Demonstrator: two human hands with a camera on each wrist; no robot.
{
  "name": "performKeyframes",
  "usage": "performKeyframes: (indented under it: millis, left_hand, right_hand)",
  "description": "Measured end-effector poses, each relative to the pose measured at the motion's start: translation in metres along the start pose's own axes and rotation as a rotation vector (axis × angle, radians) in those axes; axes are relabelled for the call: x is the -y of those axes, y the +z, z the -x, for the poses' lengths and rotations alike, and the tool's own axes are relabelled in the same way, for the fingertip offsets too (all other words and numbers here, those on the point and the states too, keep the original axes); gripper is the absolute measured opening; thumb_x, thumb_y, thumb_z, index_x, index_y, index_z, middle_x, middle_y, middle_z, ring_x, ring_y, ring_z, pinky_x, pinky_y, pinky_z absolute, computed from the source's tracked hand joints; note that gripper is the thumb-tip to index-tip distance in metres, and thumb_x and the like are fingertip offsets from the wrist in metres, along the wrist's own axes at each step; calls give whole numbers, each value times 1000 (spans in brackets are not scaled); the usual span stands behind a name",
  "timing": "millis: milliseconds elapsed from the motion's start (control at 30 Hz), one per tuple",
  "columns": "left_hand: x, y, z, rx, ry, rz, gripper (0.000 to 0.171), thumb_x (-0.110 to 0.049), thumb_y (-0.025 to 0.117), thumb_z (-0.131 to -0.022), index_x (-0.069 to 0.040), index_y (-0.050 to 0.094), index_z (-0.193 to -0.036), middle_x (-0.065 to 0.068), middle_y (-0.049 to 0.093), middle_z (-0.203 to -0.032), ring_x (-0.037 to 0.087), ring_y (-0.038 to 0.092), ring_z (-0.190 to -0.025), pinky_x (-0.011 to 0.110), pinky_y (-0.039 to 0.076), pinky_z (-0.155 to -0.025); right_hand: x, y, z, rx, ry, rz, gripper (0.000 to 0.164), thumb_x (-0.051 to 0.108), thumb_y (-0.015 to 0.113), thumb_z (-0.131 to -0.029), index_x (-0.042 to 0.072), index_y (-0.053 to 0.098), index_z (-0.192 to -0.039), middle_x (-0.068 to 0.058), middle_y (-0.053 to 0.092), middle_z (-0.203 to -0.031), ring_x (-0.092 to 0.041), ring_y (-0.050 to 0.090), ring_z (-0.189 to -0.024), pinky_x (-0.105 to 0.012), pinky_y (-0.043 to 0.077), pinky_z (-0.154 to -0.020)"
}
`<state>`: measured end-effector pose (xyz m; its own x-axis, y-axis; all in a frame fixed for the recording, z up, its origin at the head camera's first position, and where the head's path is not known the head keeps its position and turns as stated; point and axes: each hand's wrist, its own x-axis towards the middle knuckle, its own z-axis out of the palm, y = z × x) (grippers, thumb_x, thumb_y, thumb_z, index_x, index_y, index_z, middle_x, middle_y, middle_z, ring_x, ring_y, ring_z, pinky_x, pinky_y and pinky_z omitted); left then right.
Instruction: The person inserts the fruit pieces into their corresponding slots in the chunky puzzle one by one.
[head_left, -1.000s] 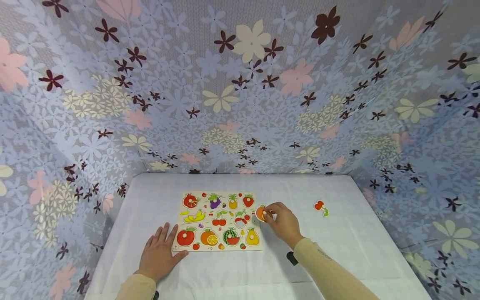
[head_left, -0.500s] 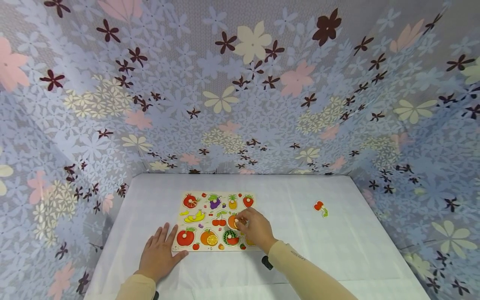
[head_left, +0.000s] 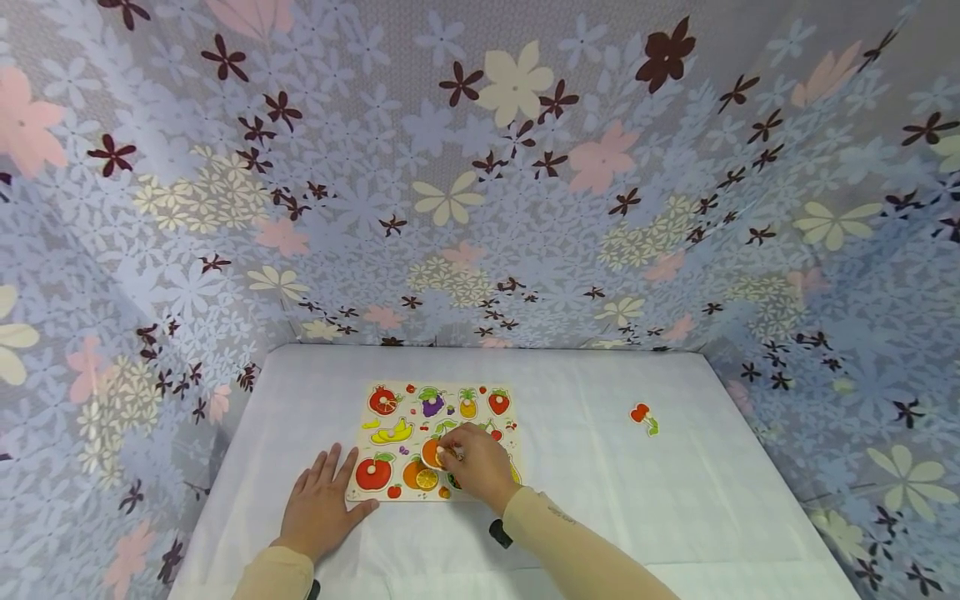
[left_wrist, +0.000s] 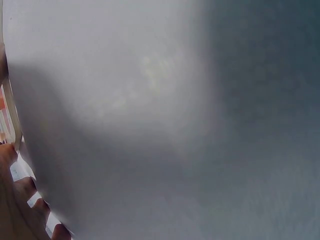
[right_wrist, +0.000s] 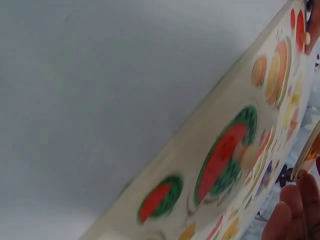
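My right hand [head_left: 480, 468] pinches an orange puzzle piece [head_left: 431, 452] by its knob, held over the middle of the wooden fruit puzzle board [head_left: 408, 402]. The piece overlaps the board's lower cherries in the head view, above a printed orange [head_left: 418, 474] that shows no knob. At the right wrist view's right edge, fingertips [right_wrist: 280, 222] hold the tilted piece [right_wrist: 311, 152]. Flat on the table, my left hand [head_left: 318, 507] has its fingers spread, thumb and index at the board's left edge. In the right wrist view, a watermelon piece [right_wrist: 222, 157] sits in the board with its knob up.
A loose cherry piece [head_left: 644, 419] lies on the white-covered table [head_left: 720, 500] to the right. Flowered cloth [head_left: 450, 275] hangs behind the table and on both sides. The left wrist view is mostly blurred grey-white cloth, with fingers [left_wrist: 40, 210] at its left edge.
My right hand has carried the orange piece leftward from the board's right edge, across it to the middle. The left hand has stayed in place.
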<state>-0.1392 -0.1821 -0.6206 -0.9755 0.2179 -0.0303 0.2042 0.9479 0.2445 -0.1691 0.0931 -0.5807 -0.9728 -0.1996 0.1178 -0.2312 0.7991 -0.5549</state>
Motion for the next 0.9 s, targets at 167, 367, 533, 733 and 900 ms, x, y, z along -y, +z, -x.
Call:
performKeyframes:
  millis: [167,367,533,733,900]
  left_hand:
    - [1,-1,0,0,-2,-3,98,-66,66,-83,-9,34,-156,24,25,-159,46,23,-144,64,20,-114]
    - [-3,-6,1,8,-4,9,97,-66,66,-83,-8,35,-155,25,26,-159,47,24,-144,64,20,-114]
    - [-4,-10,2,18,-11,17,95,-62,68,-84,-8,34,-155,25,25,-159,46,23,-144,64,20,-114]
    - [-2,-6,1,32,-22,10,97,-65,66,-84,-9,33,-156,24,23,-160,46,21,-145,63,18,-115]
    - [0,-1,-3,17,-19,2,98,-67,66,-83,-10,32,-157,23,23,-160,46,20,-145,63,18,-115]
  right_hand:
    - [9,10,1,20,11,-25,10,26,75,-91,23,76,-100,13,64,-101,-5,60,-82,-25,53,-69]
    - [16,21,3,26,25,-39,7,27,77,-89,24,75,-96,12,62,-97,-2,53,-74,-23,48,-61]
    - [17,30,4,0,-2,-23,8,25,78,-88,23,75,-95,10,62,-98,-2,52,-74,-23,48,-63]
    - [14,38,4,-10,-26,1,8,24,77,-88,21,76,-96,6,64,-102,-5,56,-78,-26,52,-70]
    - [16,44,2,-6,-26,60,10,27,77,-89,21,77,-97,8,65,-100,-7,60,-85,-28,55,-78]
